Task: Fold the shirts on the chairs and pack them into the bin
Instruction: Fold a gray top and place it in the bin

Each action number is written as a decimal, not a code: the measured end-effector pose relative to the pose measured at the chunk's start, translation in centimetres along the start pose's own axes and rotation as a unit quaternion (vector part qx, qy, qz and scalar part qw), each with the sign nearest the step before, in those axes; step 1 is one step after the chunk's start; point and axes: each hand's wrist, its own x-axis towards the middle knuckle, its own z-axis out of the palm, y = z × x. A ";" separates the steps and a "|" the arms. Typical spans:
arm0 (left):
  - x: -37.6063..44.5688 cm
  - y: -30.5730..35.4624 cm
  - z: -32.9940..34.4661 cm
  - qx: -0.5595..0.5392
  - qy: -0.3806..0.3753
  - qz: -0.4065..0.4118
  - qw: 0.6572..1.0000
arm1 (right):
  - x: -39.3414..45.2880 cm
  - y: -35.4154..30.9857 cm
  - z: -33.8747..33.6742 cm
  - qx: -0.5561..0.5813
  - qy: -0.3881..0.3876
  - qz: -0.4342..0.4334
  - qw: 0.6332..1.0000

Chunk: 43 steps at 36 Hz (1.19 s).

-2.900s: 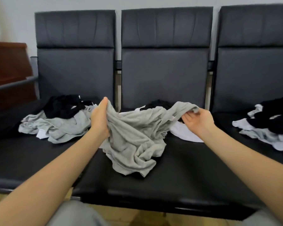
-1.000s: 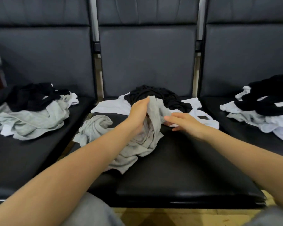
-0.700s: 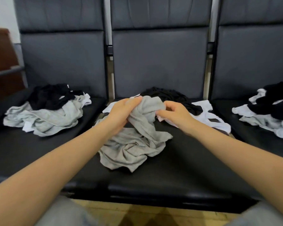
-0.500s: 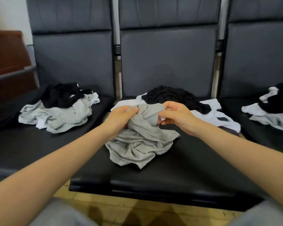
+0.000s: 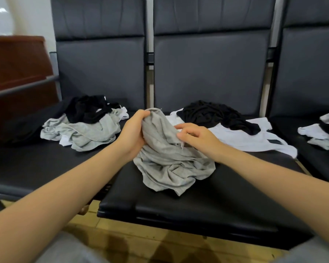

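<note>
A crumpled grey shirt (image 5: 169, 164) lies bunched on the middle chair seat (image 5: 207, 205). My left hand (image 5: 133, 131) grips its raised upper edge, fingers curled over the cloth. My right hand (image 5: 196, 137) rests on the shirt's right side, fingers bent and pinching a fold near a small tag. Behind the grey shirt lie a white shirt (image 5: 245, 137) and a black shirt (image 5: 217, 114). No bin is in sight.
The left chair seat holds a pile of grey, white and black shirts (image 5: 84, 126). More white and black shirts (image 5: 323, 130) sit on the right chair. A brown wooden cabinet (image 5: 17, 73) stands at far left. Yellow floor (image 5: 141, 236) shows below the seats.
Both hands gathered the spread grey shirt into a bunch on the middle seat. My left hand lifted its edge higher, and my right hand shifted onto the cloth's side.
</note>
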 end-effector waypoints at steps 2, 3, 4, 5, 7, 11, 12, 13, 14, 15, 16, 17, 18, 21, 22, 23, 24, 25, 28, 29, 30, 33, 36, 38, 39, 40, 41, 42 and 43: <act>-0.1 0.0 -0.3 -0.003 -0.020 -0.003 1.000 | 0.1 0.2 0.2 0.028 -0.007 -0.006 1.000; -0.3 0.1 -0.3 -0.008 -0.036 -0.004 0.999 | 0.2 0.1 0.2 0.028 0.001 -0.015 1.000; -0.3 0.1 -0.4 -0.014 -0.053 -0.008 0.998 | 0.4 -0.2 0.3 0.027 0.016 -0.024 0.999; -0.4 0.3 -0.5 -0.022 -0.078 -0.013 0.997 | 0.6 -0.4 0.2 0.034 0.036 -0.034 0.998; -0.4 0.5 -0.5 -0.027 -0.130 -0.026 0.991 | 1.3 -0.8 0.0 0.051 0.088 -0.059 0.993; -0.4 0.5 0.3 0.002 -0.145 -0.064 0.987 | 2.1 -1.3 -1.4 0.018 0.173 -0.100 0.980; -0.3 0.2 0.5 0.014 -0.139 -0.066 0.988 | 2.0 -1.3 -1.9 0.000 0.169 -0.108 0.980; -0.2 0.0 0.8 0.027 -0.133 -0.061 0.989 | 1.9 -1.3 -2.5 -0.019 0.152 -0.111 0.982; 0.0 -0.1 0.9 0.039 -0.125 -0.048 0.990 | 1.7 -1.4 -3.2 -0.046 0.126 -0.110 0.985; 0.1 -0.1 1.0 0.040 -0.115 -0.032 0.992 | 1.6 -1.3 -3.8 -0.082 0.099 -0.103 0.986; 0.4 0.0 0.9 0.028 -0.101 -0.014 0.994 | 1.4 -1.2 -4.4 -0.126 0.074 -0.092 0.985; 0.7 0.2 0.8 0.007 -0.079 0.002 0.997 | 1.3 -1.0 -5.0 -0.178 0.055 -0.077 0.979; 1.0 0.4 0.7 -0.019 -0.053 0.020 0.998 | 1.2 -0.8 -5.6 -0.235 0.044 -0.061 0.969; 1.4 1.2 0.2 -0.103 0.020 0.054 0.993 | 1.0 0.5 -7.1 -0.374 0.042 0.019 0.926; 1.5 1.4 0.0 -0.135 0.038 0.058 0.988 | 0.9 1.0 -7.5 -0.386 0.049 0.046 0.920; 1.6 1.5 -0.2 -0.166 0.050 0.058 0.983 | 0.7 1.8 -8.0 -0.385 0.062 0.071 0.918; 1.6 1.6 -0.4 -0.194 0.056 0.056 0.978 | 0.5 2.4 -8.5 -0.378 0.075 0.093 0.918; 1.6 1.7 -0.7 -0.211 0.058 0.053 0.974 | 0.3 3.0 -8.9 -0.366 0.088 0.116 0.919; 1.7 1.5 -1.2 -0.194 0.049 0.048 0.979 | -0.2 4.1 -9.6 -0.254 0.108 0.206 0.939; 1.7 1.4 -1.3 -0.178 0.047 0.045 0.982 | -0.3 4.2 -9.6 -0.199 0.109 0.245 0.943; 1.8 1.3 -1.4 -0.160 0.046 0.042 0.985 | -0.5 4.2 -9.7 -0.136 0.104 0.282 0.944; 2.5 0.8 -1.5 -0.101 0.045 0.020 0.994 | -1.1 3.8 -10.0 0.093 0.055 0.326 0.939; 3.0 0.0 -1.4 -0.026 0.029 -0.030 0.999 | -1.2 3.6 -10.2 0.294 0.055 0.272 0.915; 2.9 -0.4 -1.1 0.082 0.012 -0.042 0.996 | -1.0 3.3 -10.1 0.380 0.073 0.220 0.895; 2.9 -0.5 -0.9 0.143 0.008 -0.043 0.989 | -1.0 3.1 -10.0 0.404 0.078 0.204 0.888; 2.7 -0.7 -0.7 0.199 0.003 -0.037 0.979 | -0.9 3.0 -10.0 0.424 0.079 0.199 0.880; 2.5 -0.8 -0.5 0.250 -0.002 -0.026 0.968 | -0.8 2.9 -10.0 0.439 0.080 0.206 0.871; 2.3 -1.0 -0.3 0.297 -0.009 -0.018 0.955 | -0.8 2.9 -10.0 0.444 0.087 0.221 0.864; 2.0 -1.2 -0.2 0.343 -0.016 -0.014 0.939 | -0.8 2.9 -10.0 0.435 0.096 0.236 0.864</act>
